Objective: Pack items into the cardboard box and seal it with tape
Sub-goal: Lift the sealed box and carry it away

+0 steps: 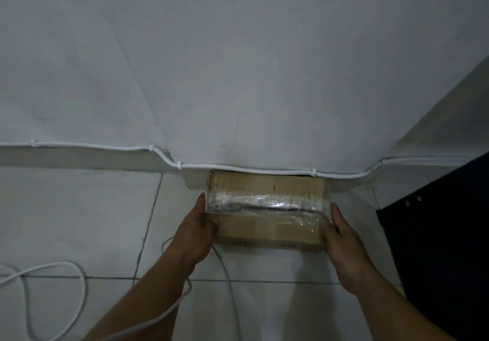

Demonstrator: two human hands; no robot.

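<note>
Cardboard box (267, 208) contents hidden; printing on front face unreadable

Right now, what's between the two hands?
In the head view, only the taped cardboard box lies between the left hand and the right hand. Each hand grips one end of it, and clear tape runs across its top.

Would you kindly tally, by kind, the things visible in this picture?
Cardboard box, taped shut: 1
Hands, left hand and right hand, holding the box ends: 2
White cables, wall cable and floor cable: 2
Dark object: 1
Total: 6
</note>
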